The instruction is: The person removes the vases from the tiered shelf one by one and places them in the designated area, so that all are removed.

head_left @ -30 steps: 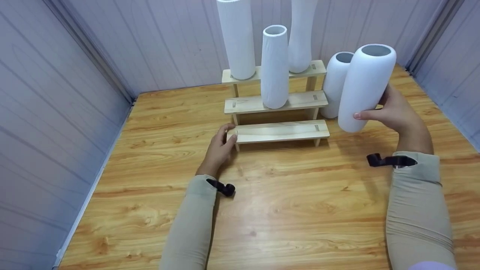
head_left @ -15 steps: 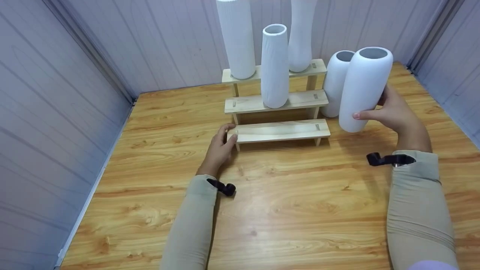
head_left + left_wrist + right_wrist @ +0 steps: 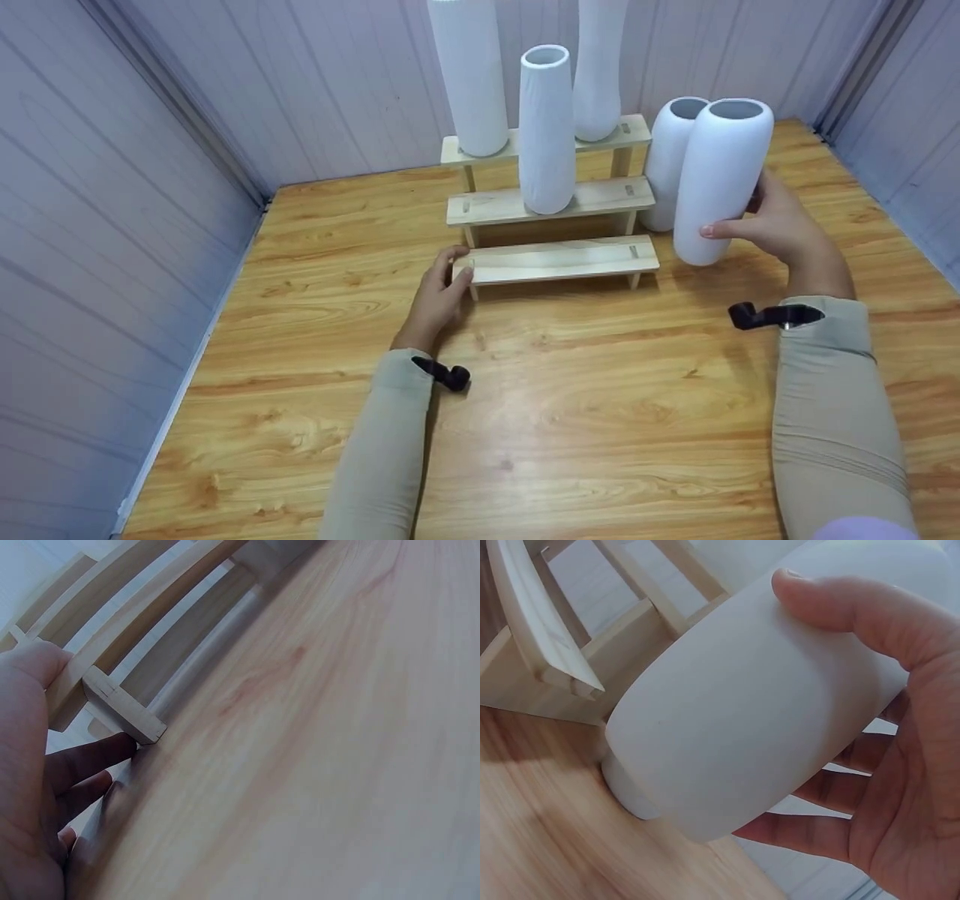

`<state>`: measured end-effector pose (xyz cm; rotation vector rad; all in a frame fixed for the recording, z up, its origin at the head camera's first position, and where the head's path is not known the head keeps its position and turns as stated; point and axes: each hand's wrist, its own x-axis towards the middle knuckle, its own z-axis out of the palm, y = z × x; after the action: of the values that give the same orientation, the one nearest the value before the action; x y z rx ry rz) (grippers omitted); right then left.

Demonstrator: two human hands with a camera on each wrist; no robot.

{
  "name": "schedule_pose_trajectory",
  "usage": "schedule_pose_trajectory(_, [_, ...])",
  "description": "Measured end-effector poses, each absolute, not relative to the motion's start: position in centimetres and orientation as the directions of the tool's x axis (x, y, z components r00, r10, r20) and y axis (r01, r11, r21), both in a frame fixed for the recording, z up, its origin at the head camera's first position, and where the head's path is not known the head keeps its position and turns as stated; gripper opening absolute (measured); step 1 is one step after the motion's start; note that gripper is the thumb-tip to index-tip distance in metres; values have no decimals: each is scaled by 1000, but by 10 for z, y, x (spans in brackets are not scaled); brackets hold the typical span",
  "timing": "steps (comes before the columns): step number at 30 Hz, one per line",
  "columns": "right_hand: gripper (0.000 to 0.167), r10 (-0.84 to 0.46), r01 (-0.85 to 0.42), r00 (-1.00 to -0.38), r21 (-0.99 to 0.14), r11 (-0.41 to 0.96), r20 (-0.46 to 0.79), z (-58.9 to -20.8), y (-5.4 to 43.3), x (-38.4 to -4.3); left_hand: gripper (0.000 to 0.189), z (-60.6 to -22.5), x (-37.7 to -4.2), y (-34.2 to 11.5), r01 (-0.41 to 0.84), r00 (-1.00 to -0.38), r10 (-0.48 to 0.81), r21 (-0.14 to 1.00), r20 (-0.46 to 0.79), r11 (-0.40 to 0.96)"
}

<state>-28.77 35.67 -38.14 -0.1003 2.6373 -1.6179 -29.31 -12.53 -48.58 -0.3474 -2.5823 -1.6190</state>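
Observation:
My right hand (image 3: 780, 229) holds a smooth white vase (image 3: 720, 180), thumb on its near side and fingers behind. The vase leans a little, and in the right wrist view its base (image 3: 697, 817) looks lifted off the table. Partly hidden behind it stands another white vase (image 3: 671, 161), beside the three-step wooden display stand (image 3: 559, 260). My left hand (image 3: 437, 296) grips the left end of the stand's lowest step. In the left wrist view the thumb (image 3: 45, 660) lies on that step and a finger (image 3: 105, 754) touches its leg.
A slim white vase (image 3: 546, 135) stands on the middle step. Two taller ones, a ribbed vase (image 3: 472, 82) and a curved vase (image 3: 598, 75), stand on the top step, their tops cut off by the frame. Panelled walls (image 3: 337, 90) enclose the wooden table (image 3: 570, 420).
My right hand has moved slightly left with the vase, and the vase's rim has come lower and leftward. The left hand keeps its grip on the stand's lowest step.

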Motion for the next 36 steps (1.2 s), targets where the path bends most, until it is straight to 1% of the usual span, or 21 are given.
schedule_pose_trajectory(3, [105,-85,-33,-996,-892,451,-6,-384,356,-290,36,-486,-293,-126,232,-971,148,882,187,410])
schedule_pose_trajectory(11, [98,-112,-97,-992,-898,428,53,-393,355,-295,35,-487,-291,-127,204,-977,136,892,162,403])
schedule_pose_trajectory(18, [103,-102,-57,-995,-892,449,12,-397,355,-296,36,-487,-291,-126,216,-975,134,891,176,399])
schedule_pose_trajectory(27, [107,-80,-24,-997,-886,464,-15,-398,356,-294,36,-486,-292,-126,208,-977,136,878,165,432])
schedule_pose_trajectory(36, [105,-82,-28,-997,-891,454,-10,-402,360,-296,35,-485,-292,-125,224,-973,145,872,178,435])
